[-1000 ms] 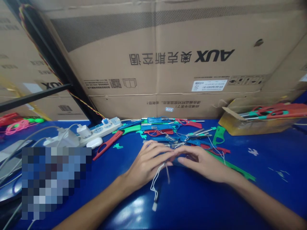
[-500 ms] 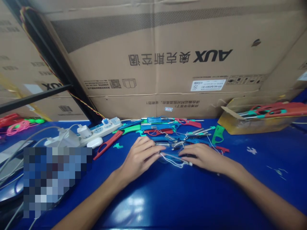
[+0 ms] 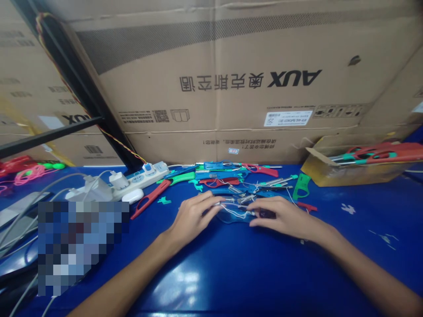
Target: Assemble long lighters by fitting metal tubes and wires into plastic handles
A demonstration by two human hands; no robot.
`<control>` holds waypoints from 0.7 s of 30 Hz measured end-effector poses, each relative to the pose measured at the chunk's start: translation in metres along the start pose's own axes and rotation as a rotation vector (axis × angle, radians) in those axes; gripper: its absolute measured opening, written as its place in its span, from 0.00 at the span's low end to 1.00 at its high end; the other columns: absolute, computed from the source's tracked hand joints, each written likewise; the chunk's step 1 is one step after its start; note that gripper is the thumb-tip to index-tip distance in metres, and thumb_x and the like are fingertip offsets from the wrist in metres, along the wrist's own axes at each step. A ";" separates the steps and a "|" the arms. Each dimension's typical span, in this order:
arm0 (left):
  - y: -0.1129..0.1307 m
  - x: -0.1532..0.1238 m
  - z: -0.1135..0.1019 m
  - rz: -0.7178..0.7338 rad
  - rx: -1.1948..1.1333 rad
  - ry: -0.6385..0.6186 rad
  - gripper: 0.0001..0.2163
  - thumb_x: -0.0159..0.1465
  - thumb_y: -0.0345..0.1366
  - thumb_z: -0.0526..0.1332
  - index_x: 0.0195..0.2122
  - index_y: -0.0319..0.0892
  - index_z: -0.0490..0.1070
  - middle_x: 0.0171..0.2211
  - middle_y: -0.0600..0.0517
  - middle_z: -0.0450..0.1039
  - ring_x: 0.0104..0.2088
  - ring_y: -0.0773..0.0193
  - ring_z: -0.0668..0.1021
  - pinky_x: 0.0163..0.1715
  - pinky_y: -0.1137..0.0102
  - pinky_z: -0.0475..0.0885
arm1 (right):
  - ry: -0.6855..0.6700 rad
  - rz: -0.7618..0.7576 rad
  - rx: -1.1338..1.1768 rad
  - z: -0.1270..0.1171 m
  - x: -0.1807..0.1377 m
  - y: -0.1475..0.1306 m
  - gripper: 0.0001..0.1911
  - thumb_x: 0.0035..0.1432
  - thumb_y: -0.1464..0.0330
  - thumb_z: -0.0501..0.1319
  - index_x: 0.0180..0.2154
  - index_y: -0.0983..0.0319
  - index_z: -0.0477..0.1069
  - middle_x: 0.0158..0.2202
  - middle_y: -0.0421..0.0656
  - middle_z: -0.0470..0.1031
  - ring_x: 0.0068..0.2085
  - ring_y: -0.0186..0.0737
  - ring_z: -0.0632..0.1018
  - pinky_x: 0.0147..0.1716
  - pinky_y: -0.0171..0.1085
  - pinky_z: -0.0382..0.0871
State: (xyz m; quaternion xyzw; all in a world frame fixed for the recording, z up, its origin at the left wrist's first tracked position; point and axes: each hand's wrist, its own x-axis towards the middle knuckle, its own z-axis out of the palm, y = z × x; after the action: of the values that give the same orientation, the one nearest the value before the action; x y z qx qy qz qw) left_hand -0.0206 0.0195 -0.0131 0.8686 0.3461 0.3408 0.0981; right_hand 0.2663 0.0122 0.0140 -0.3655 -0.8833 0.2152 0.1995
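My left hand (image 3: 195,213) is closed, thumb and fingers pinching one end of a thin rod-like part with loose white wires (image 3: 237,214). Across from it, my right hand (image 3: 284,215) is curled, its fingertips at the other end of the wires. A dark, handle-like object (image 3: 267,213) rests inside the right hand; its kind is partly hidden. Beneath the wires lies a translucent blue casing piece (image 3: 228,219). Just behind the hands are metal lighter tubes (image 3: 243,198) and a pile of blue, red and green stick-lighter parts (image 3: 218,174).
At right stands an open cardboard box (image 3: 346,174) of red lighters. A power strip (image 3: 145,178) with chargers and cables lies left, near a red lighter handle (image 3: 150,200). A large carton (image 3: 224,110) forms the back wall. White scraps (image 3: 348,208) lie right on the blue table (image 3: 211,273).
The thin part with white wires has risen and sits more level between my hands. My right hand has turned slightly, showing more of the dark object. The view has shifted a little.
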 end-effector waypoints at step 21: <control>-0.004 0.006 -0.010 -0.158 -0.049 -0.115 0.09 0.75 0.41 0.51 0.48 0.44 0.66 0.39 0.53 0.73 0.37 0.63 0.76 0.38 0.68 0.70 | -0.181 0.064 -0.086 0.002 0.001 0.004 0.11 0.64 0.57 0.63 0.37 0.58 0.74 0.35 0.39 0.79 0.35 0.39 0.78 0.33 0.37 0.65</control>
State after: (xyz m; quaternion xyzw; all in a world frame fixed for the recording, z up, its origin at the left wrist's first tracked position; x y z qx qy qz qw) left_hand -0.0257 0.0258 -0.0042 0.8539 0.3990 0.2901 0.1657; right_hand 0.2671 0.0150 0.0102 -0.3808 -0.8941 0.2153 0.0962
